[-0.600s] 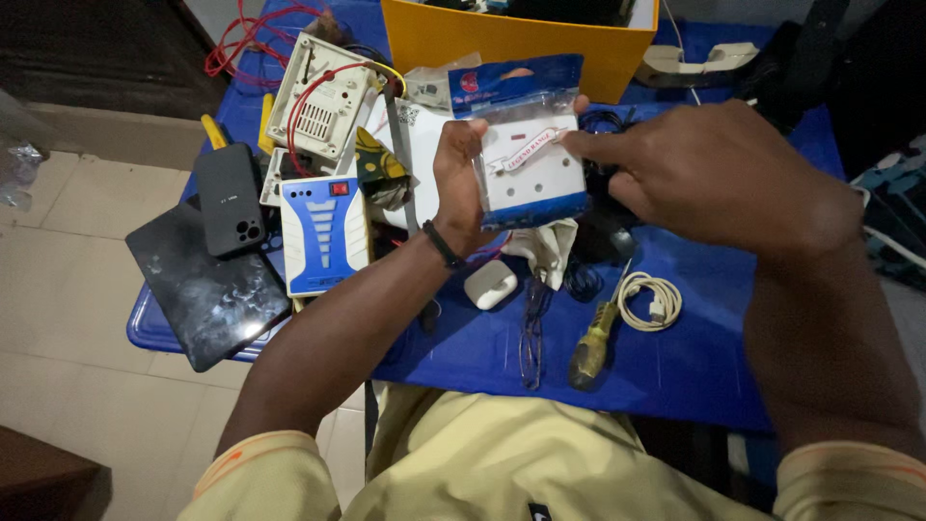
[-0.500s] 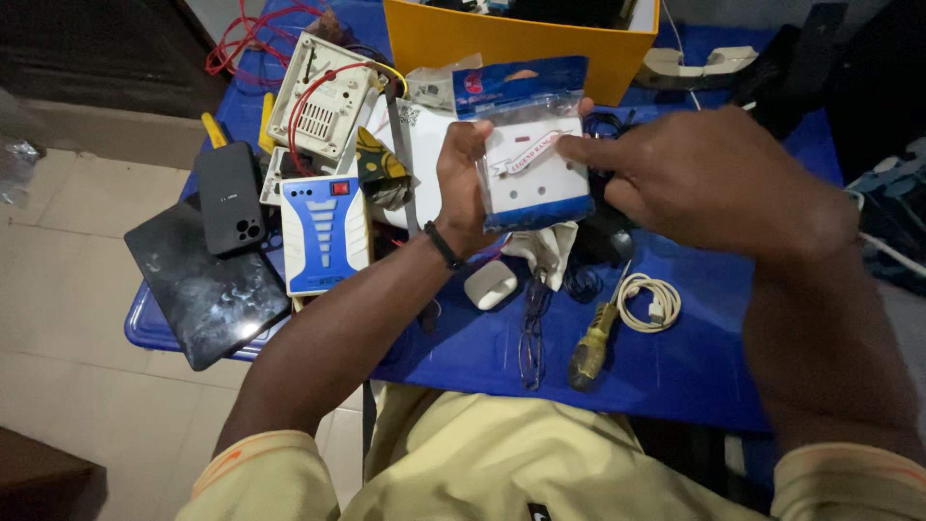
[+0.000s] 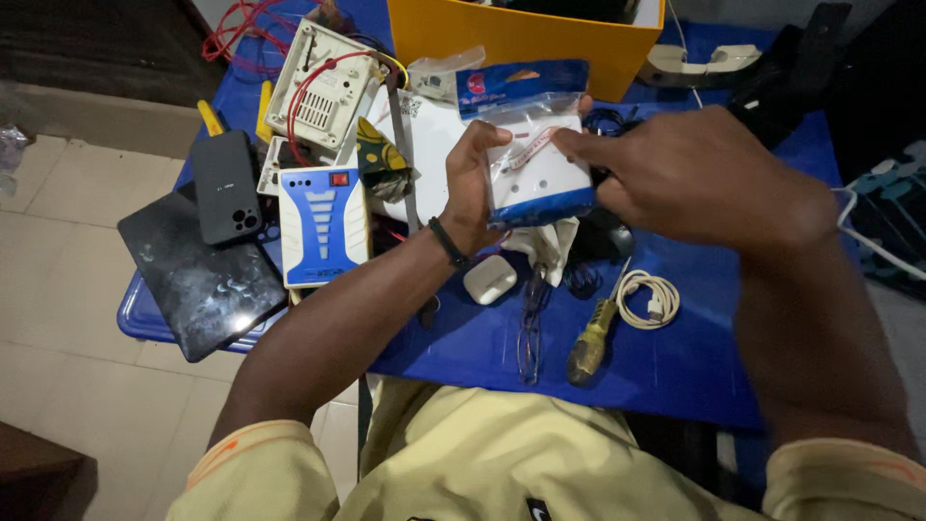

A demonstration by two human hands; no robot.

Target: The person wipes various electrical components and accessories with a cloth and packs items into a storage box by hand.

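— blue table over pale floor tiles, cluttered from edge to edge. what's being held?

— a white socket in a clear plastic packet with a blue header card, lifted above the middle of the table, just in front of the yellow box at the far edge.

— how does the left hand grip it?

— closed on the packet's left side, thumb on the front face, fingers wrapped behind. a dark band sits on that wrist.

— and the right hand?

— its fingertips are pinched together on the packet's upper right part, near the red-and-white label. how tightly they press is hard to tell; the hand is a bit blurred.

— what lies underneath?

— a white earbud case, a pair of glasses, a yellow-handled screwdriver and a coiled white cable, all toward the near edge. at the left edge sit a blue-and-white device, a black phone and a dark tablet overhanging the near left corner. an open cream housing with red wires rests at the far left.
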